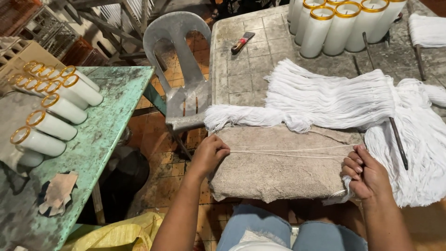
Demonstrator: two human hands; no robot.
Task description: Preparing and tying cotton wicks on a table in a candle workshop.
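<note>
My left hand [210, 155] pinches one end of thin white strings [288, 152] at the left edge of a grey-brown cloth [274, 172] folded over the table's front edge. My right hand [364, 174] grips the other end of the strings, which stretch taut across the cloth between both hands. Behind the cloth lies a big heap of white cut strings [334, 100], spreading to the right beside my right hand. A thin dark rod [398, 143] rests on that heap.
White candles in gold-rimmed glasses [341, 23] stand at the back of the tiled table [241, 69]; a scraper [242, 42] lies nearby. A grey plastic chair [183, 69] stands left. More candles [51, 111] lie on a green table [111, 121]. A yellow bag [116, 234] sits below.
</note>
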